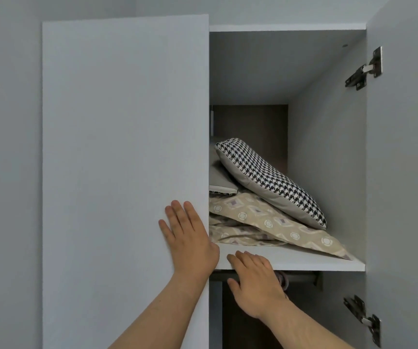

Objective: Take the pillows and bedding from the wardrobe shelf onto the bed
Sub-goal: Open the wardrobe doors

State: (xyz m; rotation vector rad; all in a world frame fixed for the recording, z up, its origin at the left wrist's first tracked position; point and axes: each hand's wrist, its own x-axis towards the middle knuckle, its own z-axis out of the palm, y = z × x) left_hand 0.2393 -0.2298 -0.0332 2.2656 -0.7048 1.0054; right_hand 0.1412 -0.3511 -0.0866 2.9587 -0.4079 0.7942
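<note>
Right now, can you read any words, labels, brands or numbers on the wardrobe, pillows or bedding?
None: no readable text anywhere in view.
Houndstooth pillow: woven check only, no label showing.
Beige bedding: printed circles and diamonds, no words.
Door, shelf and hinges: plain, no markings legible.

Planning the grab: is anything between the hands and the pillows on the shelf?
Partly. The closed left door hides the stack's left side; the left hand lies flat on it. Nothing blocks the right hand from the houndstooth pillow.
</note>
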